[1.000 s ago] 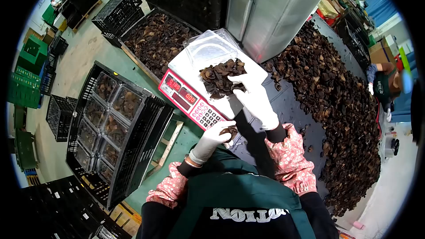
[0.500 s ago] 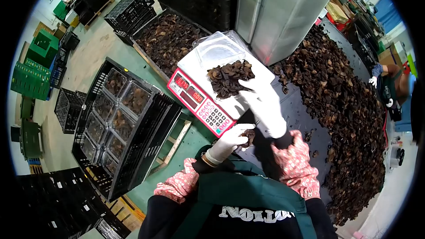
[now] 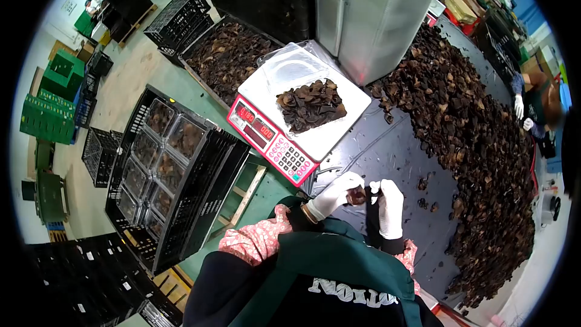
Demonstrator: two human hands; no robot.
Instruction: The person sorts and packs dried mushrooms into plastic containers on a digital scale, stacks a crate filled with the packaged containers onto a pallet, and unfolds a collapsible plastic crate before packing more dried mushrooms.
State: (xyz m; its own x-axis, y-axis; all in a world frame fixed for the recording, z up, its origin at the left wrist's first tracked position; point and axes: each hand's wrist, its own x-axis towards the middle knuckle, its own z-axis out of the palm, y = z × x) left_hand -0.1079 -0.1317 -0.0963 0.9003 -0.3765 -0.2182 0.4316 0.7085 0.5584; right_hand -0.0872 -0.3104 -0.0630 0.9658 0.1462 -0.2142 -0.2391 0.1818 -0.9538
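My left hand (image 3: 334, 197), in a white glove, is closed around a dark brown wood ear mushroom (image 3: 356, 196) in front of the scale. Just right of it is my gloved right hand (image 3: 389, 206), its fingers drawn together close to that mushroom; whatever they pinch, if anything, is too small to make out. Beyond both hands stands a red and white digital scale (image 3: 284, 156) with lit red digits. On its pan sits a clear plastic box (image 3: 311, 106) filled with wood ears, its transparent lid (image 3: 290, 66) folded back.
A large heap of wood ears (image 3: 478, 163) covers the table's right side. Tall stacks of clear boxes (image 3: 381, 24) stand behind the scale. At left, a black crate (image 3: 175, 200) holds several filled boxes. A co-worker (image 3: 535, 103) is at the far right.
My right hand has left the box on the scale and come back beside my left hand. My left hand has shifted right, still with the mushroom.
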